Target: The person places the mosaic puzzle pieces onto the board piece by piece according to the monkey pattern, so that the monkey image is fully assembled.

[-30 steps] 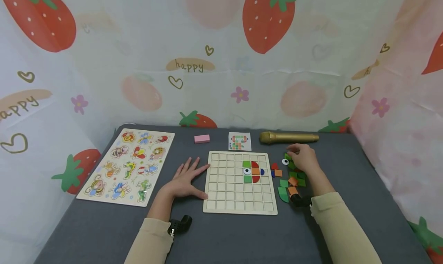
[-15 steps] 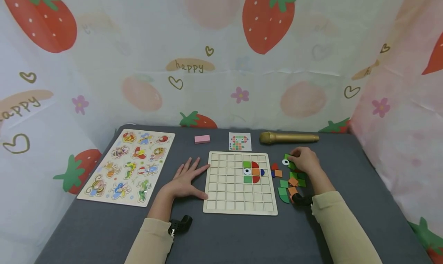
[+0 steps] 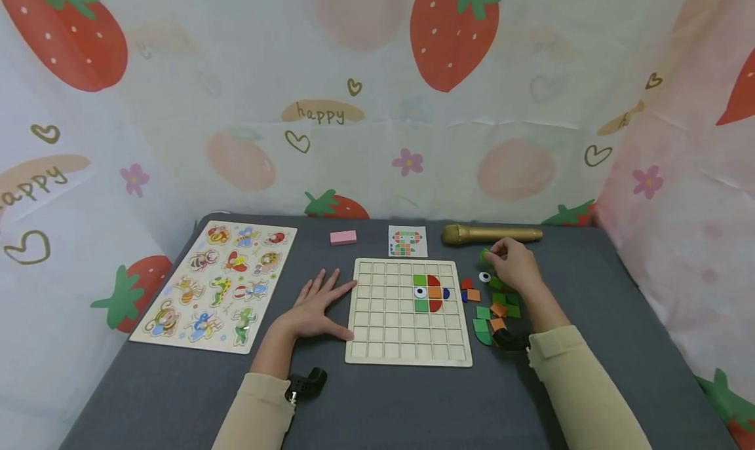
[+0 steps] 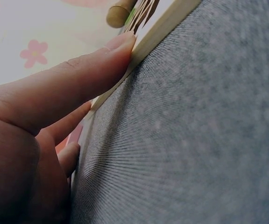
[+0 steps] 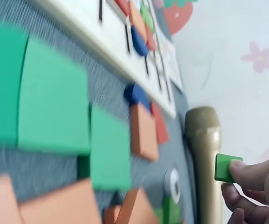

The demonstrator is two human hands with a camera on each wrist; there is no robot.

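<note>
R hand pinches green tile nr gold mic; L hand fingers spread wide, touching board edge. Tile prob. light, stiff, maybe slick; best hold: opp. edges.

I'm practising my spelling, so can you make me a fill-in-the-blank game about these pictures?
The right hand holds a tile coloured ____.
The left hand touches the ____ edge of the grid board.
The block left of the picture card is coloured ____.
In the head view, the microphone lies to the ____ of the picture card.
Missing words: green; left; pink; right.
</note>
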